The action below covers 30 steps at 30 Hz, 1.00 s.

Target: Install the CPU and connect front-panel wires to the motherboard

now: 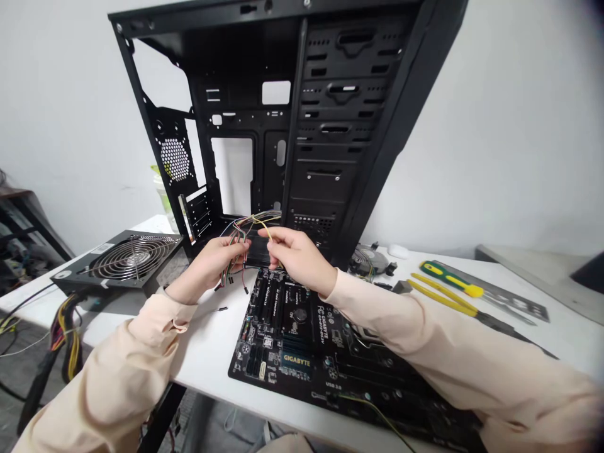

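A bundle of thin coloured wires (238,234) with small black plugs comes out of the lower part of a black computer case (325,189). My left hand (225,257) is closed on this bundle, and several plug ends hang below its fingers. Just to the right, my right hand (295,251) pinches a yellow wire (263,224) between thumb and forefinger. Both hands are in front of the open case side, above the far edge of a GIGABYTE-printed black motherboard mat (278,327). The tip of the yellow wire is hidden by my fingers.
A power supply (127,258) with a round fan grille lies at the left, its cables hanging off the table (207,358). On the right are a green-yellow screwdriver (450,279), yellow-handled pliers (443,296), a metal I/O plate (509,296) and a CPU cooler (370,259).
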Available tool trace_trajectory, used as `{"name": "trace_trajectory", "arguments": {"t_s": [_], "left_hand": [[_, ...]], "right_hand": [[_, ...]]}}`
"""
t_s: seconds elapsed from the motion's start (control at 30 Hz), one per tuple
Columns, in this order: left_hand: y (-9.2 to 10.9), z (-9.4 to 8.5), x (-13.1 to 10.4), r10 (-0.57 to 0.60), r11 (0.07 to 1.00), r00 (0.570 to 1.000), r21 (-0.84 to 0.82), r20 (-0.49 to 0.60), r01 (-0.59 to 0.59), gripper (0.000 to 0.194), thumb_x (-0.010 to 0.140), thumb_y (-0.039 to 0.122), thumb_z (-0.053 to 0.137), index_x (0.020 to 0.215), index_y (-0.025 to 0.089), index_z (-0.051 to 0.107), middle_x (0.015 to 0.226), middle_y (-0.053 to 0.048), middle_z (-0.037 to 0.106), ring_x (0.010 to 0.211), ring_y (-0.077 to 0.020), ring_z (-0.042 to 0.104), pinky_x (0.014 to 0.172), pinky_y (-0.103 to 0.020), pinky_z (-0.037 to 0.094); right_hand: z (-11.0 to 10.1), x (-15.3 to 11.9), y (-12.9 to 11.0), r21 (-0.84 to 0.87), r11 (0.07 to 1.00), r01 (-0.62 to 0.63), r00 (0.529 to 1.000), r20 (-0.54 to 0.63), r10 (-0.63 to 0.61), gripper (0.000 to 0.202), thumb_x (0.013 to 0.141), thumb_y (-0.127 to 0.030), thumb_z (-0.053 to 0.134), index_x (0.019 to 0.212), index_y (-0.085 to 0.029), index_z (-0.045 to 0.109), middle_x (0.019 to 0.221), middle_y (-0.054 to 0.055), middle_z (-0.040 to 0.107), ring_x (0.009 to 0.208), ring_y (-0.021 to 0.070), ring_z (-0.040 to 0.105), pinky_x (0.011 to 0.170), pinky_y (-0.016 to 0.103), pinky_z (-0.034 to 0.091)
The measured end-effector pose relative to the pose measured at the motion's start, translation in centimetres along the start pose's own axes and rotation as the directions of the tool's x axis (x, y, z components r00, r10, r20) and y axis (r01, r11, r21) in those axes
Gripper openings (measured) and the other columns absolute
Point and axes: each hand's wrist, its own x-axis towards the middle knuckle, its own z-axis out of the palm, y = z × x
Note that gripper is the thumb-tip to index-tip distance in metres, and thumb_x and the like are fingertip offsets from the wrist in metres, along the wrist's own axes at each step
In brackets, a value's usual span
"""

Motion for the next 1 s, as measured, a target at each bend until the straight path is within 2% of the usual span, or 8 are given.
{"name": "trace_trajectory", "arguments": {"t_s": [0.17, 0.33, 0.47, 0.53, 0.63, 0.7, 0.87, 1.0], "left_hand": [[0.0, -0.1, 0.0, 0.000, 1.000, 0.998, -0.030, 0.055, 0.001, 0.016, 0.074, 0.024, 0.070, 0.074, 0.011, 0.060, 0.062, -0.002, 0.062, 0.054, -0.0103, 0.058, 0.054, -0.021, 0.049], [-0.3, -0.3, 0.0, 0.031, 0.998, 0.993, -0.049, 0.117, -0.026, 0.037, 0.078, 0.049, 0.064, 0.070, 0.013, 0.058, 0.059, -0.001, 0.059, 0.047, -0.0105, 0.054, 0.044, -0.021, 0.044], [-0.3, -0.1, -0.3, 0.055, 0.998, 0.990, -0.024, 0.129, -0.052, 0.035, 0.066, 0.041, 0.078, 0.070, 0.013, 0.057, 0.059, 0.000, 0.059, 0.049, -0.0102, 0.055, 0.045, -0.020, 0.044], [-0.2, 0.0, -0.4, 0.053, 0.999, 0.990, -0.018, 0.129, -0.051, 0.033, 0.063, 0.034, 0.081, 0.069, 0.012, 0.057, 0.058, 0.001, 0.058, 0.049, -0.0090, 0.054, 0.046, -0.019, 0.043], [0.0, 0.2, -0.5, 0.047, 0.999, 0.988, -0.028, 0.147, -0.043, 0.029, 0.064, 0.027, 0.080, 0.068, 0.013, 0.055, 0.054, 0.003, 0.054, 0.047, -0.0069, 0.051, 0.046, -0.017, 0.042], [0.0, 0.3, -0.6, 0.027, 0.999, 0.987, -0.035, 0.157, -0.022, 0.025, 0.066, 0.023, 0.078, 0.072, 0.014, 0.055, 0.058, 0.002, 0.057, 0.050, -0.0077, 0.054, 0.050, -0.019, 0.046], [-0.1, 0.4, -0.7, -0.011, 1.000, 0.987, -0.014, 0.162, 0.014, 0.024, 0.068, 0.013, 0.074, 0.082, 0.017, 0.055, 0.053, 0.007, 0.050, 0.043, -0.0055, 0.047, 0.049, -0.020, 0.047], [-0.1, 0.3, -0.7, 0.004, 1.000, 0.988, 0.000, 0.152, -0.004, 0.026, 0.067, 0.014, 0.075, 0.081, 0.018, 0.053, 0.047, 0.009, 0.043, 0.038, -0.0044, 0.039, 0.041, -0.017, 0.040]], "right_hand": [[0.2, 0.4, -0.3, -0.294, 0.947, 0.127, 0.985, 0.151, -0.085, 0.025, 0.078, -0.004, 0.048, 0.090, -0.014, 0.067, 0.061, -0.004, 0.053, 0.056, 0.0070, 0.052, 0.059, 0.022, 0.045], [0.6, 0.6, -1.0, -0.598, 0.758, 0.261, 0.946, 0.313, -0.078, 0.012, 0.070, -0.006, 0.062, 0.079, -0.014, 0.064, 0.062, -0.003, 0.063, 0.059, 0.0085, 0.056, 0.061, 0.021, 0.039], [0.4, 1.3, -2.1, -0.709, 0.594, 0.380, 0.896, 0.441, -0.048, 0.007, 0.075, -0.012, 0.062, 0.078, -0.016, 0.067, 0.069, 0.000, 0.068, 0.064, 0.0102, 0.058, 0.063, 0.022, 0.039], [0.0, 2.0, -2.2, -0.686, 0.653, 0.321, 0.908, 0.418, -0.007, 0.010, 0.074, -0.009, 0.059, 0.071, -0.015, 0.066, 0.063, -0.001, 0.066, 0.059, 0.0100, 0.058, 0.060, 0.021, 0.039], [-0.4, 3.3, -1.3, -0.588, 0.802, 0.104, 0.965, 0.255, 0.061, 0.012, 0.073, -0.003, 0.056, 0.068, -0.015, 0.058, 0.050, -0.004, 0.059, 0.048, 0.0089, 0.057, 0.051, 0.019, 0.041], [-0.4, 4.0, -0.3, -0.549, 0.835, 0.029, 0.983, 0.169, 0.076, 0.012, 0.074, -0.004, 0.056, 0.069, -0.015, 0.054, 0.046, -0.005, 0.056, 0.043, 0.0081, 0.055, 0.046, 0.017, 0.041], [0.4, 4.5, 1.4, -0.444, 0.891, -0.097, 0.988, 0.063, 0.139, 0.012, 0.078, -0.009, 0.058, 0.072, -0.016, 0.051, 0.043, -0.006, 0.052, 0.036, 0.0063, 0.050, 0.039, 0.015, 0.040], [1.4, 4.3, 1.6, -0.272, 0.944, -0.186, 0.977, 0.052, 0.207, 0.008, 0.085, -0.012, 0.052, 0.091, -0.016, 0.056, 0.046, -0.008, 0.050, 0.037, 0.0057, 0.047, 0.037, 0.015, 0.039]]}}
